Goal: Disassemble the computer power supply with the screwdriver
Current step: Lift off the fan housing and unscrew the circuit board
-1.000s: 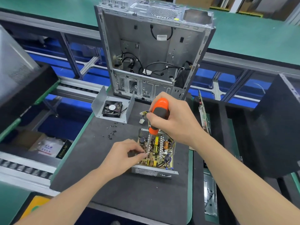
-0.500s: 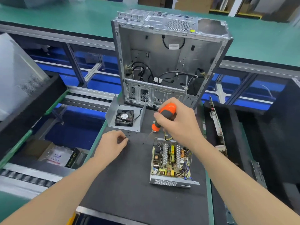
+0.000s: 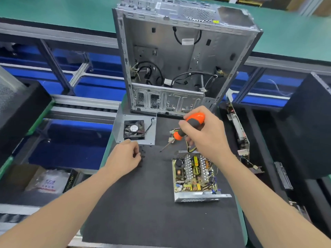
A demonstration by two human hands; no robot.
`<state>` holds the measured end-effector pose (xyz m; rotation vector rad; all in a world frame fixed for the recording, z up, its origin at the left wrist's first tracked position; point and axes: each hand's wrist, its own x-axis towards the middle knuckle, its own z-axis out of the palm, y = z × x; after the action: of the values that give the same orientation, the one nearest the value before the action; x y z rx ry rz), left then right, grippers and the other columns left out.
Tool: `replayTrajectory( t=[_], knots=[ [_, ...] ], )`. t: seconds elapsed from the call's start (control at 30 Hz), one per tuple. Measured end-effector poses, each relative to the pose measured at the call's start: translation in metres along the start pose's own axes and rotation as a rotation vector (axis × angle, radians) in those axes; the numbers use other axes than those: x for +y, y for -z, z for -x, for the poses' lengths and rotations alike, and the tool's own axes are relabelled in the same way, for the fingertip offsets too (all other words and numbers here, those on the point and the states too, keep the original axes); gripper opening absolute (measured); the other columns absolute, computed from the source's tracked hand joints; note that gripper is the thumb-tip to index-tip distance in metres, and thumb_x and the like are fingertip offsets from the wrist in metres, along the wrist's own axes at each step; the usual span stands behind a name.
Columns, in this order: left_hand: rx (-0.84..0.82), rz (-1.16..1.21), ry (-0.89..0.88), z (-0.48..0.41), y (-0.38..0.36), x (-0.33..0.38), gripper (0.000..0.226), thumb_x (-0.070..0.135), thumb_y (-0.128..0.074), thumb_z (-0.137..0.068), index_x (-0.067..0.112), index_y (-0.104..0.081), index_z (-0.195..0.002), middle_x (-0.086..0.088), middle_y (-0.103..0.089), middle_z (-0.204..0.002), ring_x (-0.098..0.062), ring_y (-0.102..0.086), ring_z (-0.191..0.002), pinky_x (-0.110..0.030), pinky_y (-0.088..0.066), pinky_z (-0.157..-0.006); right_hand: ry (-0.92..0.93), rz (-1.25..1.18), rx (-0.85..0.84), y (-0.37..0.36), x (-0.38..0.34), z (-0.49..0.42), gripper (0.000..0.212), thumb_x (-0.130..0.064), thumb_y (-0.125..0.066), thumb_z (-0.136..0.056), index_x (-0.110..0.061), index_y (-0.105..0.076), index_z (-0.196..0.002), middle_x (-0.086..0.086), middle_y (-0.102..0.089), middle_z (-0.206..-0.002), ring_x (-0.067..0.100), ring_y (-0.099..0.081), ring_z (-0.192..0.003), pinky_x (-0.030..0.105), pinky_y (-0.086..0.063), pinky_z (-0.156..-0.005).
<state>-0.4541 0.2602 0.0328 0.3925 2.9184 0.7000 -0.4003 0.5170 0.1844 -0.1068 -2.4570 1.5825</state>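
Power supply (image 3: 195,174), cover off and circuit board bare, lies on the black mat (image 3: 143,203). Behind it stands the open computer case (image 3: 179,56); to its back left lies a metal cover with a fan (image 3: 134,130). The right hand (image 3: 206,136), above its far edge, grips the orange screwdriver (image 3: 193,122), tip clear of it. The left hand (image 3: 123,160), to its left, curls over small black screws (image 3: 142,157); whether it pinches one cannot be told.

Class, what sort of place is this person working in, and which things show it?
Probably a factory line for dismantling electronics: a stripped computer case and an opened power supply sit on a black work mat, and long green benches run behind.
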Motion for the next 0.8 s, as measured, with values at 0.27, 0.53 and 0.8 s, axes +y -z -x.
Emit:
replayTrajectory(
  t=[0.27, 0.53, 0.8],
  knots=[
    [0.047, -0.006, 0.01, 0.005, 0.005, 0.012, 0.012, 0.025, -0.068, -0.082, 0.025, -0.057, -0.078, 0.01, -0.051, -0.081, -0.018, -0.057, -0.074, -0.033, -0.049, -0.069, -0.063, -0.104, 0.041, 0.012, 0.003, 0.003, 0.014, -0.016, -0.076, -0.086, -0.017, -0.063, -0.089, 0.012, -0.072, -0.068, 0.031, -0.074, -0.06, 0.051, -0.063, -0.056],
    [0.095, 0.313, -0.038, 0.021, 0.004, 0.076, 0.019, 0.014, -0.067, -0.086, 0.032, -0.063, -0.078, 0.012, -0.063, -0.071, -0.001, -0.059, -0.071, -0.01, -0.037, -0.062, -0.127, -0.133, -0.12, 0.049, 0.015, 0.007, 0.017, -0.003, -0.077, -0.08, -0.005, -0.061, -0.085, 0.011, -0.077, -0.085, 0.035, -0.078, -0.076, 0.058, -0.064, -0.074],
    [-0.001, 0.583, 0.059, 0.044, -0.012, 0.16, 0.016, 0.021, -0.066, -0.09, 0.037, -0.069, -0.094, 0.007, -0.072, -0.078, -0.003, -0.067, -0.072, -0.018, -0.049, -0.067, -0.289, -0.155, -0.309, 0.093, 0.046, 0.034, 0.035, 0.008, -0.073, -0.083, -0.012, -0.058, -0.108, 0.015, -0.076, -0.1, 0.037, -0.076, -0.09, 0.047, -0.062, -0.08]
  ],
)
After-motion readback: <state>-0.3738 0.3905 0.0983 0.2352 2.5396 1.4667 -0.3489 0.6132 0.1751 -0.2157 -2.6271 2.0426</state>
